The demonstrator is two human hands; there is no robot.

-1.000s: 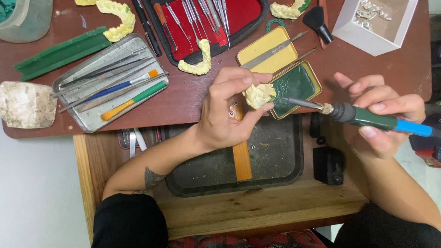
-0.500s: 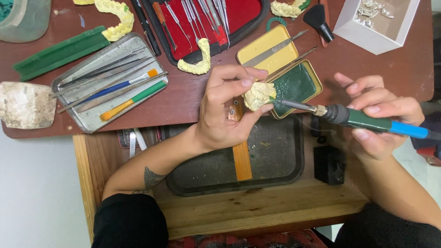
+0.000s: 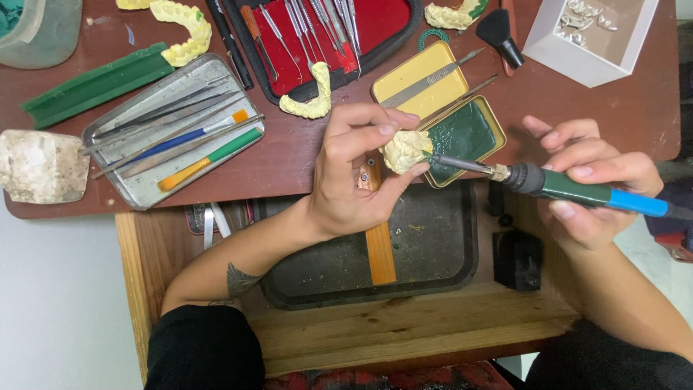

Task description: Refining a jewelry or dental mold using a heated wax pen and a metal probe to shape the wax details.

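Note:
My left hand (image 3: pixel 354 173) pinches a small yellowish plaster tooth model (image 3: pixel 406 149) between thumb and fingers, held above the edge of the reddish-brown table (image 3: pixel 289 159). In my right hand (image 3: pixel 588 184) is a pen-like electric tool (image 3: pixel 570 189) with a green and blue handle. Its metal tip touches the right side of the model. Just behind the model lies an open yellow tin (image 3: pixel 440 112) with dark green wax in its lower half.
A metal tray (image 3: pixel 137 188) of brushes and tools sits left, beside a plaster block (image 3: pixel 40 166) and a green bar (image 3: pixel 94 85). A red-lined instrument case (image 3: pixel 390 22), several yellow dental casts (image 3: pixel 310 101), a white box (image 3: pixel 588 32), and a dark tray (image 3: pixel 433 245) in the wooden drawer surround me.
The tool in my right hand has slid slightly left, its tip now against the model. My left hand has held its place.

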